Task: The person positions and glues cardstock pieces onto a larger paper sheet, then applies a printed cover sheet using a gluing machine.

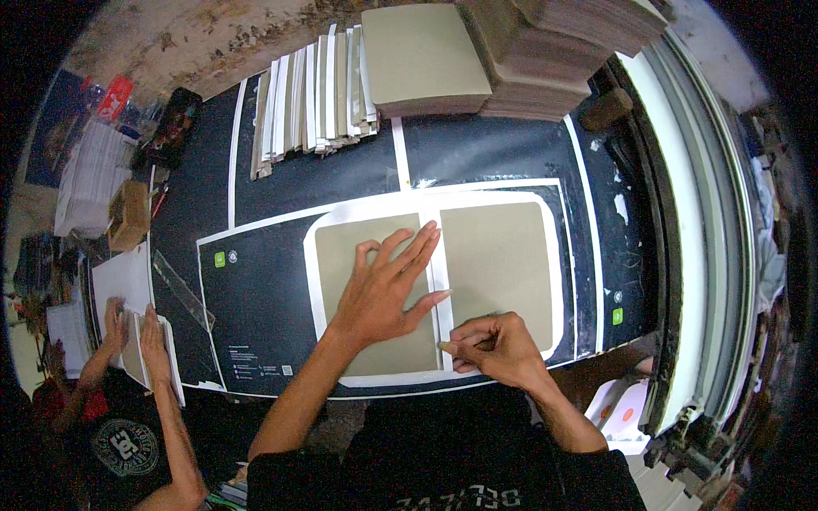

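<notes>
A white cover sheet with rounded corners lies flat before me. It bears a left greyboard panel and a right greyboard panel, with a narrow pale strip between them. My left hand rests open across the left panel, fingertips reaching the strip's upper part and thumb lying over its middle. At the strip's lower end, my right hand is closed, thumb and index finger pinched together against it. Whatever sits in that pinch is too small to make out.
Behind the sheet stand a row of upright paper and board pieces and tall stacks of greyboard. A metal-railed frame runs along the right. At left, a co-worker's hands press a similar cover, near a wooden block and a clear ruler.
</notes>
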`<action>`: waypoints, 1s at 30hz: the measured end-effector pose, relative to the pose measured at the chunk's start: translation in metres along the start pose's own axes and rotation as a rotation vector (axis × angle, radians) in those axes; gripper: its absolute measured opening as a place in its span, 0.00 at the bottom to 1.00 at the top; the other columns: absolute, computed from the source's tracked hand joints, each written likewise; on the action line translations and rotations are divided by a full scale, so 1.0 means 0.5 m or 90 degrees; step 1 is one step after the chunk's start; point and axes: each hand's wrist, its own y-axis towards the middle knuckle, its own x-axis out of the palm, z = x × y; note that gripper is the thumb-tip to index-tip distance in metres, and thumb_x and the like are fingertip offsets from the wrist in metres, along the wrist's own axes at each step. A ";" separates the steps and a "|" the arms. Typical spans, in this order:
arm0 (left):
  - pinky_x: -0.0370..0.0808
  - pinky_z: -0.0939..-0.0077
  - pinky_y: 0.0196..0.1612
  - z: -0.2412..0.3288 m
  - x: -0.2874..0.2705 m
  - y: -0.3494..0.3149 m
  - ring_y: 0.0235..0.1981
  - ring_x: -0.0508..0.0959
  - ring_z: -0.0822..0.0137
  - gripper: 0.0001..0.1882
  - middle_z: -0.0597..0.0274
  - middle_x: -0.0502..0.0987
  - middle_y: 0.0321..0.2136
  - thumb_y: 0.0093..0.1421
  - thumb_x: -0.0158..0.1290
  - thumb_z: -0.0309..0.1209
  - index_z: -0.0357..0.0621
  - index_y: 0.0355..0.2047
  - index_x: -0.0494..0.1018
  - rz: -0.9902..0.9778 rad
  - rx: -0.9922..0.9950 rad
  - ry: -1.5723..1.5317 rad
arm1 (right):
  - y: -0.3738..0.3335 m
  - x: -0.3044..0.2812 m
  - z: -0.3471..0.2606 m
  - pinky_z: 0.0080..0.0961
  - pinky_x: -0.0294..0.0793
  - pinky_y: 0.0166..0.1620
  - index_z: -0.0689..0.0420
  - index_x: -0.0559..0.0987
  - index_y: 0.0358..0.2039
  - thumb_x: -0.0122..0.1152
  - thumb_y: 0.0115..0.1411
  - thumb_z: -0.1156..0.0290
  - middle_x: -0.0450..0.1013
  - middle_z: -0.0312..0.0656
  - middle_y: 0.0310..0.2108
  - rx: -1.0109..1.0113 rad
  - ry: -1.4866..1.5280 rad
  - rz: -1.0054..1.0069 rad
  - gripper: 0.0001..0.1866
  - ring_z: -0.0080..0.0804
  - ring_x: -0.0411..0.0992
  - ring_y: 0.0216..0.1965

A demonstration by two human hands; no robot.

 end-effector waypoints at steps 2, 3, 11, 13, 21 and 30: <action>0.56 0.49 0.63 0.001 0.005 -0.008 0.66 0.62 0.55 0.43 0.64 0.57 0.73 0.63 0.55 0.54 0.47 0.72 0.56 0.001 0.005 0.027 | -0.008 -0.004 -0.001 0.22 0.78 0.28 0.64 0.84 0.30 0.70 0.61 0.71 0.79 0.40 0.21 -0.018 -0.046 0.013 0.09 0.22 0.78 0.24; 0.57 0.49 0.63 -0.005 0.002 -0.001 0.66 0.61 0.55 0.42 0.64 0.57 0.73 0.64 0.53 0.54 0.46 0.72 0.56 0.000 0.008 0.052 | -0.005 -0.012 -0.005 0.22 0.77 0.27 0.64 0.84 0.29 0.69 0.61 0.72 0.79 0.40 0.21 -0.043 -0.064 0.024 0.08 0.22 0.77 0.23; 0.54 0.49 0.65 -0.004 0.007 -0.005 0.66 0.62 0.54 0.48 0.64 0.56 0.73 0.58 0.59 0.56 0.47 0.72 0.55 0.006 0.004 0.002 | 0.007 -0.009 -0.006 0.30 0.76 0.29 0.61 0.82 0.27 0.73 0.54 0.73 0.78 0.45 0.20 -0.188 -0.284 0.106 0.07 0.28 0.78 0.23; 0.54 0.50 0.65 -0.003 0.006 -0.005 0.66 0.62 0.53 0.49 0.63 0.56 0.73 0.57 0.60 0.56 0.46 0.72 0.55 -0.006 0.019 0.018 | 0.004 -0.005 -0.011 0.33 0.77 0.30 0.61 0.81 0.26 0.75 0.52 0.71 0.78 0.45 0.21 -0.179 -0.323 0.118 0.10 0.34 0.79 0.23; 0.54 0.49 0.65 -0.006 0.003 -0.006 0.66 0.61 0.53 0.51 0.65 0.56 0.73 0.55 0.61 0.56 0.49 0.73 0.55 -0.011 0.013 0.017 | 0.016 -0.005 -0.011 0.37 0.78 0.32 0.60 0.80 0.26 0.80 0.45 0.70 0.79 0.46 0.22 -0.170 -0.325 0.100 0.14 0.44 0.80 0.26; 0.54 0.50 0.65 -0.001 0.006 -0.005 0.67 0.61 0.53 0.51 0.65 0.57 0.73 0.54 0.62 0.55 0.49 0.72 0.56 0.002 0.019 0.007 | 0.016 -0.009 -0.021 0.35 0.79 0.32 0.61 0.81 0.27 0.80 0.45 0.69 0.80 0.45 0.22 -0.135 -0.359 0.083 0.15 0.41 0.81 0.25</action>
